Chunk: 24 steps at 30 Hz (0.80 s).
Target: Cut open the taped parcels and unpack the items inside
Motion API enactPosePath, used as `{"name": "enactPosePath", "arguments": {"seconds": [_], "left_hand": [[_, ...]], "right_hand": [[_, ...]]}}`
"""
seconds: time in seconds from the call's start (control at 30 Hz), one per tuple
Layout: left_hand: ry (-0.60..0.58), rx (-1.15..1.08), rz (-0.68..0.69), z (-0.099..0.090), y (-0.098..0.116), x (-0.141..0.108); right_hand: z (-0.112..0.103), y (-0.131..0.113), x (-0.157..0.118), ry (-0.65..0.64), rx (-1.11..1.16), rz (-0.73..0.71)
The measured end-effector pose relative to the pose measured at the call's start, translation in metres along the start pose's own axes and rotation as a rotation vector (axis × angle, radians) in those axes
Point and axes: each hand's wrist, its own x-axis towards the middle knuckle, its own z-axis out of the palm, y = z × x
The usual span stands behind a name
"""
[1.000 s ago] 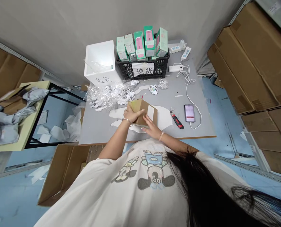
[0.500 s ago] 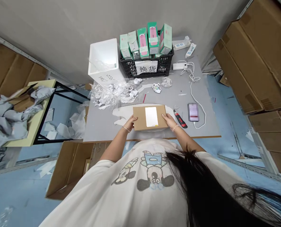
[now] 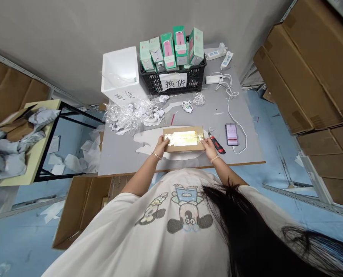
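A small brown cardboard box (image 3: 184, 139) is held between my two hands above the front of the grey table (image 3: 122, 156). Its upturned face carries a wide patch that shines bright white and yellow, so any print there is unreadable. My left hand (image 3: 161, 147) grips the left end, thumb on top. On the opposite end, my right hand (image 3: 209, 148) holds it likewise, fingers partly hidden beneath. Just beyond my right hand lies a red and black utility knife (image 3: 217, 145). White torn paper (image 3: 145, 137) spreads flat behind and under the box.
Crumpled paper and clear plastic wrap (image 3: 134, 115) lie left of centre. Behind stand a white foam bin (image 3: 122, 92) and a black crate (image 3: 194, 82) of green boxes. A charging phone (image 3: 232, 134) lies right. An open carton (image 3: 76, 207) sits on the floor at left.
The box has been turned in my hands: the upright white label no longer shows, and a wide shiny patch faces up. The view has shifted slightly, moving the table leftward.
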Motion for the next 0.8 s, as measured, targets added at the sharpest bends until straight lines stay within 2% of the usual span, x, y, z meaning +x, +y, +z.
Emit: {"name": "enactPosePath", "arguments": {"seconds": [0.1, 0.2, 0.3, 0.4, 0.47, 0.53, 0.63, 0.73, 0.8], "left_hand": [[0.053, 0.073, -0.050, 0.006, -0.019, 0.006], [0.085, 0.166, -0.047, 0.004, -0.029, 0.011], [0.186, 0.417, 0.013, 0.003, -0.025, 0.010], [0.229, 0.743, 0.157, 0.013, -0.010, 0.001], [0.124, 0.926, 0.287, 0.028, 0.003, -0.007], [-0.056, 1.081, 0.403, 0.050, 0.015, -0.011], [-0.279, 1.266, 0.498, 0.086, 0.028, -0.007], [-0.356, 1.392, 0.525, 0.116, 0.034, 0.006], [-0.371, 1.437, 0.511, 0.129, 0.037, 0.016]], "right_hand": [[0.000, 0.013, 0.006, 0.076, -0.068, -0.012], [-0.014, 0.029, 0.019, 0.087, -0.228, -0.100], [-0.040, 0.045, 0.034, 0.214, -0.558, -0.130], [-0.062, 0.062, 0.044, 0.306, -0.845, -0.006], [-0.068, 0.071, 0.049, 0.287, -0.932, 0.052], [-0.069, 0.077, 0.052, 0.232, -0.971, 0.048], [-0.066, 0.077, 0.056, 0.155, -0.963, 0.019], [-0.063, 0.069, 0.059, 0.182, -0.833, 0.022], [-0.063, 0.059, 0.058, 0.241, -0.650, 0.034]]}}
